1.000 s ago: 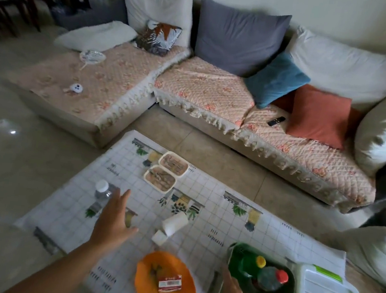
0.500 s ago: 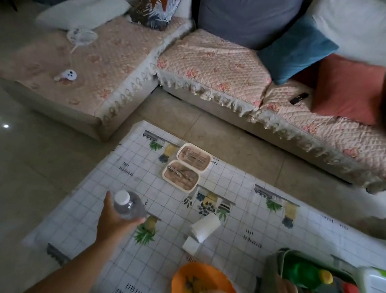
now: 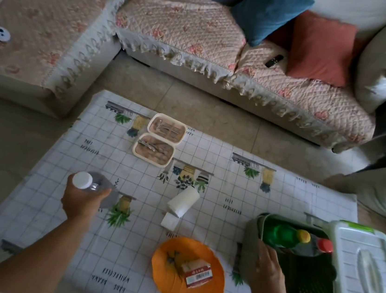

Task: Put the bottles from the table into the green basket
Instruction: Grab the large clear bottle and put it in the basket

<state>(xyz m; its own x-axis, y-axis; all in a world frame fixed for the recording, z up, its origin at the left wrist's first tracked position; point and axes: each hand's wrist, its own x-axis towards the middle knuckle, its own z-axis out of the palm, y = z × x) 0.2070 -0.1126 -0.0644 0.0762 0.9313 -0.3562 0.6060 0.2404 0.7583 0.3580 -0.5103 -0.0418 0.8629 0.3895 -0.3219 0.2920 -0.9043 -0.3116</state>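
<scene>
Fingers of the left hand are wrapped around a clear bottle with a white cap, held above the left edge of the table. At the table's right edge, the right hand grips the near rim of the green basket, which already holds a green bottle with a yellow cap and a red-capped bottle. An orange plate lies along the near edge, just left of the basket.

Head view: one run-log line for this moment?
left hand: holds clear white-capped plastic bottle | right hand: on green plastic basket rim | basket: two bottles
</scene>
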